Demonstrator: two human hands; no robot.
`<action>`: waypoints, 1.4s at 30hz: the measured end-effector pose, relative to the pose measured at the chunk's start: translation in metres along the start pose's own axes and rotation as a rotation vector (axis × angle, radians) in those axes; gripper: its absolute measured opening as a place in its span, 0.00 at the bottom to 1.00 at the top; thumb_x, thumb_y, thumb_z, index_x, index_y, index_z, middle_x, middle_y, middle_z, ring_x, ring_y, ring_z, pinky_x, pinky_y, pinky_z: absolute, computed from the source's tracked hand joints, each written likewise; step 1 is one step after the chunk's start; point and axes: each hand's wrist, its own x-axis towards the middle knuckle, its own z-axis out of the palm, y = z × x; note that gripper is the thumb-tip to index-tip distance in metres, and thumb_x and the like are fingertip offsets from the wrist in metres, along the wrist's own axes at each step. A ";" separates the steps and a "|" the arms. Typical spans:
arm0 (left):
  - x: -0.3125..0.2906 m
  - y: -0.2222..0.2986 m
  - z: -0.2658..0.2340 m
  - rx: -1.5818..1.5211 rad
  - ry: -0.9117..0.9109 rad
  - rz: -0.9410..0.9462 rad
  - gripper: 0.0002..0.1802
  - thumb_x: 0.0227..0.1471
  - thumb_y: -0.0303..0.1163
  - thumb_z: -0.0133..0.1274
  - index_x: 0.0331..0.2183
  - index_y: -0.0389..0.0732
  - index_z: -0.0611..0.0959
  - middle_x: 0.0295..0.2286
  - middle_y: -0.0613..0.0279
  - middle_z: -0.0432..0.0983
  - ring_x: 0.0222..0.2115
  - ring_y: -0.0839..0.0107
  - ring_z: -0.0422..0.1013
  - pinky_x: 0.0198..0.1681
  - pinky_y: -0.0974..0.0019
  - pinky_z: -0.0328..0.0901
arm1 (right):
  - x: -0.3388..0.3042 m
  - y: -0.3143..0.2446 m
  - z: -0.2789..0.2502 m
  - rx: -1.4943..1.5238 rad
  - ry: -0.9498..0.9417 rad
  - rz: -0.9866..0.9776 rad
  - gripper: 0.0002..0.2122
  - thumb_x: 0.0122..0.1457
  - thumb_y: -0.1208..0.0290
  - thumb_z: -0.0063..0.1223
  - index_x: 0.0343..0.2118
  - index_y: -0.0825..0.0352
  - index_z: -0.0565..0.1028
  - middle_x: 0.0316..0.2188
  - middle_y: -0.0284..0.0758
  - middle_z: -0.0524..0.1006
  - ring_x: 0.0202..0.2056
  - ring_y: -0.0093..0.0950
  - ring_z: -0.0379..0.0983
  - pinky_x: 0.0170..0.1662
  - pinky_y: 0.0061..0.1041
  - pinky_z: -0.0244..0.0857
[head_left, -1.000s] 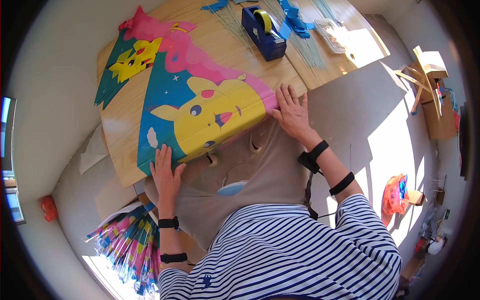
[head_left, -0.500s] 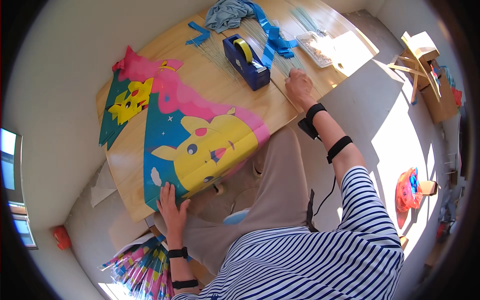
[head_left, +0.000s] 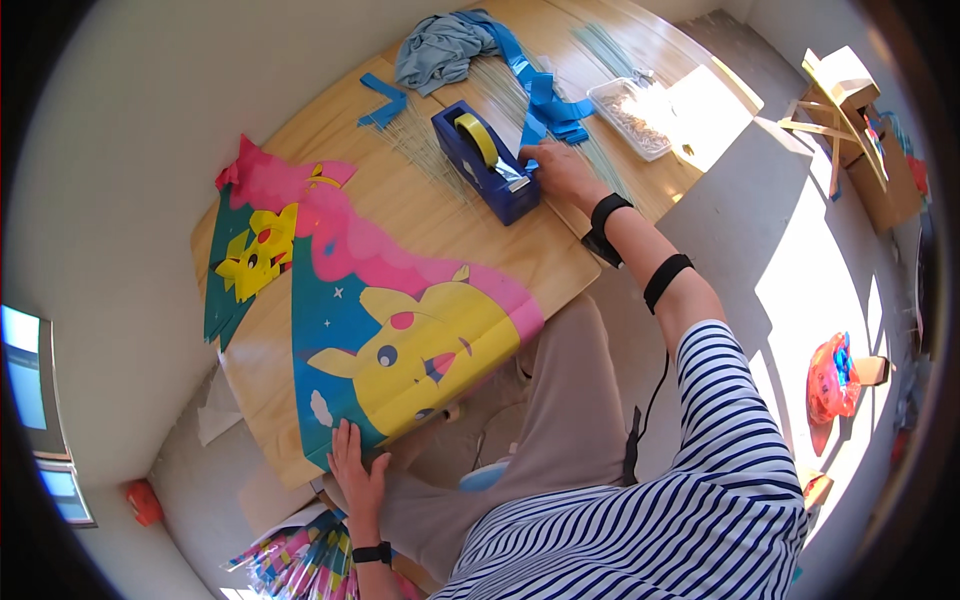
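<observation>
A printed paper sheet (head_left: 330, 350) with a yellow cartoon face, teal sky and pink band lies at the table's near edge, folded over along that edge. My left hand (head_left: 357, 467) rests on its lower left corner, fingers stretched and holding nothing. My right hand (head_left: 568, 175) is at the cutter end of a dark blue tape dispenser (head_left: 507, 205) carrying a yellow-cored roll. Its finger and thumb look apart, with the fingertips close to the dispenser; whether they touch the tape is unclear. Behind them lies a blue ribbon (head_left: 548, 105).
Farther left are more printed pieces (head_left: 255, 255). Thin sticks (head_left: 415, 140), a grey-blue cloth (head_left: 440, 55) and a clear tray (head_left: 632, 118) of small pieces lie at the back. Finished-looking printed bundles (head_left: 300, 560) stand lower left. A red bag (head_left: 830, 380) sits on the floor at right.
My right hand has moved left from beside the sticks to the tape dispenser's cutter end. My left hand stays on the sheet's corner. The whole view has shifted slightly.
</observation>
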 end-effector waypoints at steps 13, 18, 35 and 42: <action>0.005 0.001 -0.001 -0.014 -0.016 0.011 0.41 0.46 0.34 0.61 0.62 0.42 0.66 0.64 0.58 0.55 0.66 0.55 0.48 0.66 0.42 0.41 | 0.007 -0.009 -0.011 0.005 -0.032 -0.084 0.09 0.49 0.78 0.54 0.35 0.63 0.75 0.38 0.46 0.73 0.40 0.46 0.73 0.42 0.40 0.68; 0.005 0.001 -0.003 -0.011 -0.022 0.015 0.41 0.47 0.33 0.61 0.62 0.42 0.66 0.64 0.58 0.55 0.66 0.55 0.48 0.66 0.43 0.41 | 0.021 0.005 0.007 -0.037 0.076 -0.146 0.08 0.49 0.81 0.53 0.33 0.66 0.73 0.36 0.44 0.72 0.40 0.47 0.73 0.41 0.40 0.68; 0.004 0.000 -0.001 -0.016 -0.021 -0.016 0.41 0.45 0.31 0.61 0.61 0.42 0.67 0.64 0.58 0.55 0.66 0.56 0.49 0.66 0.46 0.41 | 0.028 0.003 -0.041 -0.235 0.085 0.069 0.20 0.56 0.77 0.50 0.51 0.52 0.74 0.40 0.42 0.77 0.40 0.44 0.78 0.40 0.40 0.72; 0.005 0.007 -0.003 -0.029 -0.013 -0.011 0.41 0.44 0.29 0.61 0.61 0.40 0.67 0.64 0.55 0.56 0.66 0.54 0.49 0.66 0.48 0.42 | 0.057 0.033 -0.036 -0.418 0.195 0.012 0.05 0.51 0.78 0.52 0.31 0.66 0.77 0.34 0.43 0.77 0.37 0.43 0.78 0.37 0.38 0.73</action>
